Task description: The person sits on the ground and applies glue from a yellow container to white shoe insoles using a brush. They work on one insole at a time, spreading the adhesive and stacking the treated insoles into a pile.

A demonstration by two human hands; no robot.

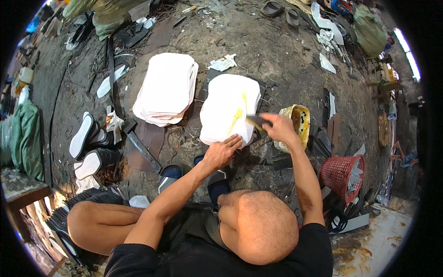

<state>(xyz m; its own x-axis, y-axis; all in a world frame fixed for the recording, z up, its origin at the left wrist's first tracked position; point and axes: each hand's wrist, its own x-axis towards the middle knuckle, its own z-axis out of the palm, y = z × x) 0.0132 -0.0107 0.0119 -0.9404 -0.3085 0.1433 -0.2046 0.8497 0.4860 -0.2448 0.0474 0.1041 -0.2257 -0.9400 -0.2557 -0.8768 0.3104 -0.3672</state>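
A stack of white sheets with rounded corners (219,104) lies on the ground in front of me, a streak of yellow glue (238,115) running down the top one. My left hand (223,151) rests on the stack's near edge, fingers stretched out and lying flat. Over the right edge, my right hand (279,128) is closed on a dark, flat glue spreader (259,121), blurred, its tip beside the glue. Just right of that hand stands a glue-smeared yellowish tub (302,121), open at the top. Another stack of white sheets (166,87) sits to the left.
A hammer (142,147) lies left of my feet. Sandals and soles (94,159) are piled at the left, near a wooden bench (25,189). A red plastic basket (339,175) holding scraps stands at the right. Scraps litter the dark ground (230,41); green sacks (369,32) stand farther off.
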